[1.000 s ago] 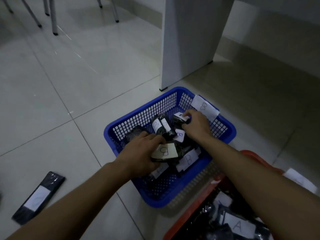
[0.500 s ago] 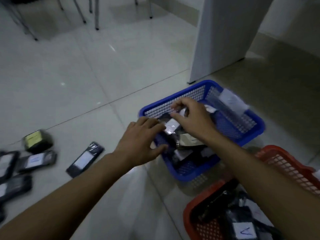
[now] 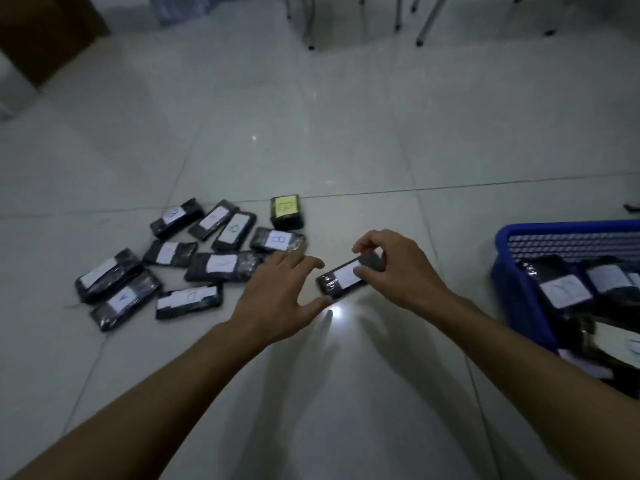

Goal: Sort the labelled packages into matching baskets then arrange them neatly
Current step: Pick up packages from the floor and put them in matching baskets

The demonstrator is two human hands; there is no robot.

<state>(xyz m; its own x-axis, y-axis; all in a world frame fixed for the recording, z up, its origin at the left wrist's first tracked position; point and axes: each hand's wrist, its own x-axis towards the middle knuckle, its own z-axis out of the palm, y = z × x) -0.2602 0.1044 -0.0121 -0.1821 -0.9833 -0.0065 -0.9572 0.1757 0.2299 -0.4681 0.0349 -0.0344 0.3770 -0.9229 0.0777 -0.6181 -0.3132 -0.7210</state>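
Note:
Several black wrapped packages with white labels lie scattered on the tiled floor at the left, among them one marked B [image 3: 278, 240] and a squat one with a yellow label [image 3: 286, 210]. My right hand [image 3: 391, 268] pinches a black package with a white label [image 3: 341, 277] at its right end, low over the floor. My left hand [image 3: 280, 297] hovers beside that package's left end with fingers spread, holding nothing. A blue basket [image 3: 509, 268] at the right edge holds more labelled packages.
Metal chair legs [image 3: 310, 26] stand at the top of the view. A brown wooden piece [image 3: 41, 32] fills the top left corner. Bare floor tiles lie between the package pile and the blue basket.
The view has swung left from the baskets to the pile on the floor. Both hands left the blue basket; my right hand now holds a package over the floor.

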